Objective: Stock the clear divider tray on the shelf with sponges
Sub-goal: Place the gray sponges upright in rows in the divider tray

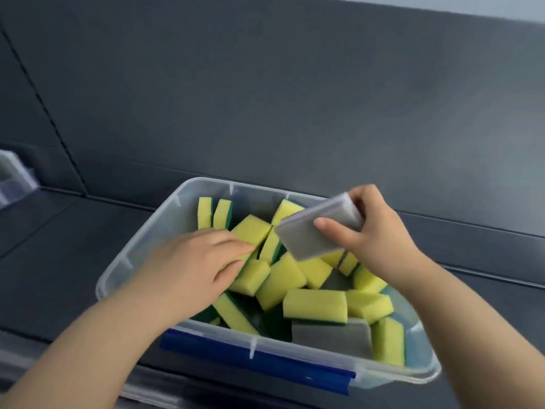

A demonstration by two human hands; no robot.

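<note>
A clear plastic bin with a blue latch sits on the dark shelf and holds several yellow-and-green sponges and a grey sponge. My right hand is raised over the bin, gripping another grey sponge by its end. Reaching into the bin, my left hand has its fingers on a yellow sponge, thumb against its side. A clear tray shows only partly at the far left edge.
The dark grey shelf runs left of the bin, with a dark back panel behind it. A shelf front edge lies below my left forearm.
</note>
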